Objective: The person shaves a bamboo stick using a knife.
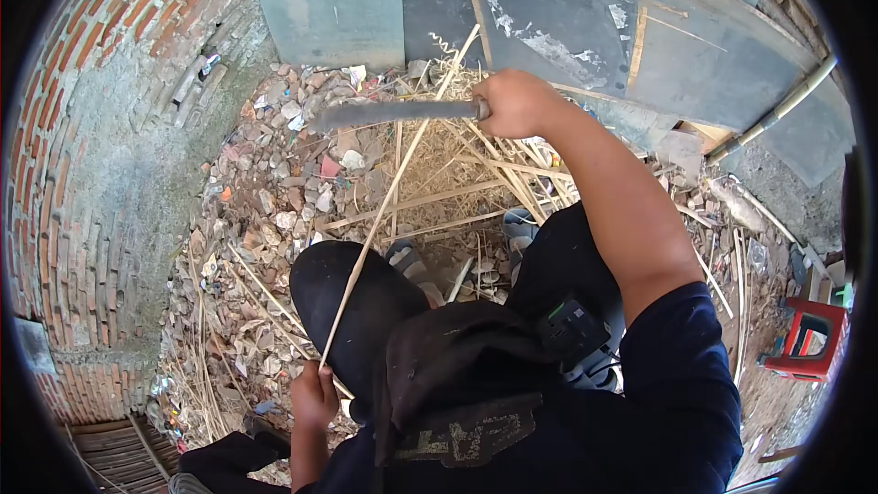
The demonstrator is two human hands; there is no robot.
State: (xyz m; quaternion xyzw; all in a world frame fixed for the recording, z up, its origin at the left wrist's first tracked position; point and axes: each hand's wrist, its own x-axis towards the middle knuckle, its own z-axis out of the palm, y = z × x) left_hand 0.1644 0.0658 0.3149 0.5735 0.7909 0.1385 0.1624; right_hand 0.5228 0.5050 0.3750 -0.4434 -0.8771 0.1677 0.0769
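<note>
My right hand (pixel 521 103) is closed round the handle of a machete (pixel 393 112), out in front of me. Its long dark blade points left and crosses a bamboo strip (pixel 373 233) near the strip's far end; whether they touch I cannot tell. Low on the left, my left hand (pixel 314 393) grips the near end of that strip. From there the strip slants up across my left knee (pixel 334 284) towards the wall panels. Under the blade lies a heap of pale shavings (pixel 444 169) with more cut strips on it.
Rubble and litter (pixel 265 192) cover the ground. A brick wall (pixel 87 192) rises on the left, and grey-blue panels (pixel 567 27) stand ahead. Long strips (pixel 741 293) and a red plastic stool (pixel 809 340) are on the right. More strips (pixel 265 284) lie to my left.
</note>
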